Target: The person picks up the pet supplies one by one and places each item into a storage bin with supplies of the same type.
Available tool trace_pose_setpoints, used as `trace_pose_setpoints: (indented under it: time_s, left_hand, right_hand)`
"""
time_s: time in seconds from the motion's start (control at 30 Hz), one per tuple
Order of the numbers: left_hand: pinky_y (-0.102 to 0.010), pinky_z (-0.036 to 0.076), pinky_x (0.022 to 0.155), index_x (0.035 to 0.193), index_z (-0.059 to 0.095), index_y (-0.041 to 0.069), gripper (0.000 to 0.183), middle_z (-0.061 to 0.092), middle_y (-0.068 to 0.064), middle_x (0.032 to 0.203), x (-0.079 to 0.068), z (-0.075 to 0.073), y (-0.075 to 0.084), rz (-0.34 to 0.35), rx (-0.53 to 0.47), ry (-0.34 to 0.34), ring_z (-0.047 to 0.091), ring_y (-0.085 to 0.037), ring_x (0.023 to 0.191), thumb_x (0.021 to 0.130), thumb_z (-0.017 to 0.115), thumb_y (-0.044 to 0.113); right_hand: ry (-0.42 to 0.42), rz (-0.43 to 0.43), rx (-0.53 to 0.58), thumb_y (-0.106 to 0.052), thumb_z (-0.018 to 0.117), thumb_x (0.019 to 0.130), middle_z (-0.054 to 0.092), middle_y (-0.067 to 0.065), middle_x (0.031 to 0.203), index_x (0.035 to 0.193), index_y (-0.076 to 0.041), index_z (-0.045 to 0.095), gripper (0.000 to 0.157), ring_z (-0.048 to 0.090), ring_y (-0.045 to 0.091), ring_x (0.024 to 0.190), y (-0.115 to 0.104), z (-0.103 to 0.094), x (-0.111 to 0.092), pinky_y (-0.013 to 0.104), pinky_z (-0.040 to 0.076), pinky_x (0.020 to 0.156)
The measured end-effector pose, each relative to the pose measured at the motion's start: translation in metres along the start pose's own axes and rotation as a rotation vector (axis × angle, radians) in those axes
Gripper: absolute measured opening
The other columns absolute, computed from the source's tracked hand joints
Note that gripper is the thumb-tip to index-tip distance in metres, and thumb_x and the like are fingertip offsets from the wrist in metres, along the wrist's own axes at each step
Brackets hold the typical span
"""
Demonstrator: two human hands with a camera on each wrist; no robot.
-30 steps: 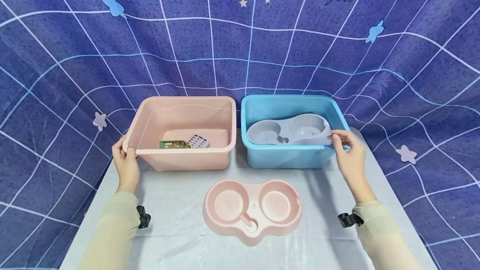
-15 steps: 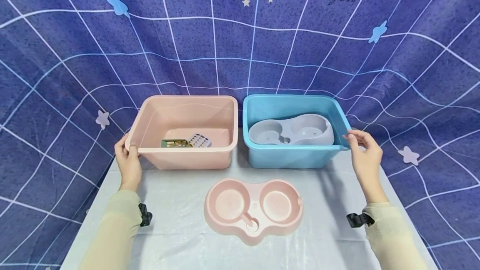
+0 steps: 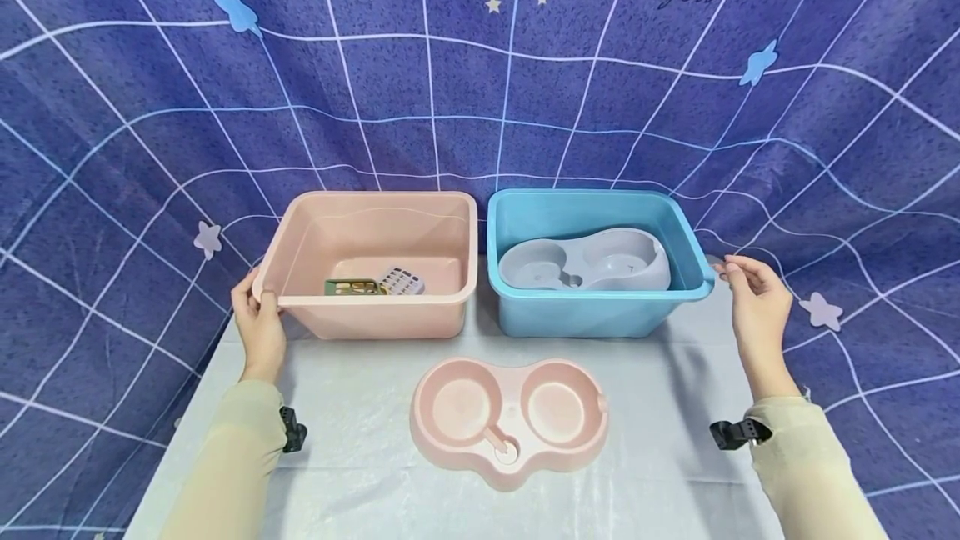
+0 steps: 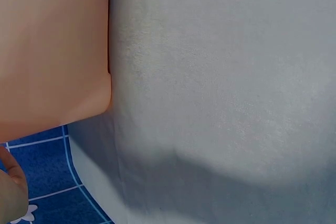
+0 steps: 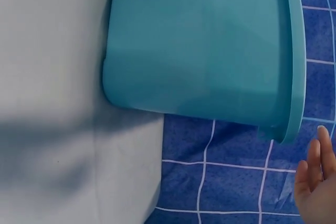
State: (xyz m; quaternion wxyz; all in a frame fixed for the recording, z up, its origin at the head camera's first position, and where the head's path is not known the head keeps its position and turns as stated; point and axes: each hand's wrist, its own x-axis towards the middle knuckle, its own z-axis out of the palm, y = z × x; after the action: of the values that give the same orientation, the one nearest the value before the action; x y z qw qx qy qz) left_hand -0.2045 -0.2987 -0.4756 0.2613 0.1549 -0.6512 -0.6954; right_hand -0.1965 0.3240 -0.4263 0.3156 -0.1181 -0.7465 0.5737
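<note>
My left hand [image 3: 258, 336] grips the near left corner of a pink plastic bin [image 3: 375, 322], thumb over the rim. Inside it lie a light grey slotted piece [image 3: 403, 281] and a green-edged piece [image 3: 339, 287], partly hidden by the front wall. My right hand [image 3: 759, 319] is just off the right end of a blue bin [image 3: 585, 319], holding nothing, its fingers loosely bent; in the right wrist view a gap shows between fingers and rim. A grey double pet bowl [image 3: 573, 255] leans inside the blue bin.
A pink double pet bowl [image 3: 508, 394] lies on the white-covered table [image 3: 345, 448], in front of the two bins. A blue curtain [image 3: 375, 82] with a line grid and stars hangs close behind and at both sides.
My right hand has let go of the grey bowl's right end and moved right, out past the blue bin's rim. The left hand keeps its hold on the pink bin.
</note>
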Motion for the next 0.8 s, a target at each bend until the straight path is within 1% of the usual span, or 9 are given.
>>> trace_pose_setpoints:
  time_s: [0.07,0.13,0.23,0.3,0.37,0.43,0.57,0.63,0.8]
  left_hand:
    - [-0.020,0.041,0.072,0.134,0.038,0.014,0.039,0.049,-0.014,0.127,0.001,0.000,-0.001,0.000,0.012,0.001,0.051,-0.018,0.101,0.096,0.041,0.011]
    - [-0.020,0.041,0.072,0.135,0.038,0.014,0.039,0.049,-0.012,0.127,0.002,-0.001,-0.003,0.004,0.024,0.000,0.050,-0.019,0.102,0.096,0.041,0.011]
    - [-0.019,0.042,0.072,0.135,0.037,0.014,0.039,0.049,-0.011,0.128,0.004,-0.002,-0.008,0.012,0.037,-0.005,0.050,-0.020,0.104,0.096,0.041,0.012]
    - [-0.018,0.042,0.072,0.135,0.037,0.014,0.039,0.049,-0.011,0.127,0.006,-0.003,-0.012,0.016,0.024,-0.007,0.050,-0.020,0.105,0.096,0.041,0.012]
    - [-0.018,0.042,0.072,0.135,0.037,0.015,0.039,0.049,-0.010,0.127,0.008,-0.004,-0.015,0.016,0.012,-0.005,0.050,-0.019,0.105,0.096,0.041,0.013]
    - [-0.018,0.042,0.072,0.135,0.037,0.015,0.039,0.049,-0.010,0.127,0.009,-0.005,-0.017,0.020,0.009,-0.004,0.050,-0.020,0.105,0.096,0.041,0.013]
    - [-0.018,0.042,0.072,0.135,0.037,0.015,0.039,0.050,-0.010,0.127,0.009,-0.004,-0.019,0.018,-0.002,-0.003,0.049,-0.022,0.106,0.097,0.042,0.014]
    - [-0.018,0.042,0.072,0.135,0.038,0.016,0.038,0.050,-0.009,0.127,0.010,-0.004,-0.020,0.017,-0.005,-0.001,0.049,-0.022,0.106,0.097,0.042,0.014]
    - [-0.018,0.042,0.072,0.133,0.039,0.017,0.037,0.050,-0.009,0.127,0.009,-0.003,-0.015,0.014,-0.019,-0.001,0.050,-0.021,0.106,0.096,0.042,0.013]
  right_hand:
    - [0.002,0.036,0.006,-0.013,0.060,0.091,0.069,-0.008,0.083,0.106,0.000,0.065,0.021,0.063,0.007,0.081,0.002,-0.001,0.003,0.014,0.043,0.074]
    - [0.001,0.051,-0.011,-0.013,0.060,0.090,0.068,-0.011,0.083,0.107,0.000,0.065,0.022,0.062,0.007,0.080,0.005,-0.002,0.005,0.015,0.042,0.072]
    - [-0.018,0.021,-0.095,-0.015,0.060,0.090,0.065,-0.014,0.086,0.110,-0.001,0.065,0.025,0.059,0.003,0.082,0.012,-0.002,0.007,0.014,0.041,0.072]
    - [-0.035,-0.004,-0.140,-0.016,0.061,0.090,0.064,-0.015,0.090,0.112,-0.001,0.064,0.026,0.056,0.001,0.083,0.018,-0.001,0.007,0.013,0.040,0.073]
    - [-0.049,-0.026,-0.173,-0.017,0.061,0.090,0.063,-0.014,0.092,0.113,-0.002,0.064,0.027,0.055,0.000,0.084,0.023,0.000,0.008,0.013,0.039,0.074]
    - [-0.051,-0.029,-0.194,-0.019,0.061,0.090,0.062,-0.014,0.093,0.113,-0.004,0.064,0.028,0.054,-0.001,0.084,0.028,0.001,0.007,0.013,0.038,0.074]
    - [-0.045,-0.007,-0.201,-0.023,0.061,0.090,0.061,-0.017,0.091,0.114,-0.007,0.064,0.029,0.053,-0.001,0.082,0.037,0.003,0.007,0.015,0.037,0.073]
    - [-0.056,0.020,-0.196,-0.024,0.061,0.090,0.060,-0.018,0.091,0.116,-0.008,0.064,0.030,0.053,-0.001,0.081,0.040,0.004,0.007,0.015,0.037,0.073]
    - [-0.098,0.083,-0.131,-0.025,0.060,0.091,0.059,-0.013,0.096,0.121,-0.010,0.061,0.034,0.053,0.001,0.082,0.043,0.009,0.006,0.016,0.038,0.072]
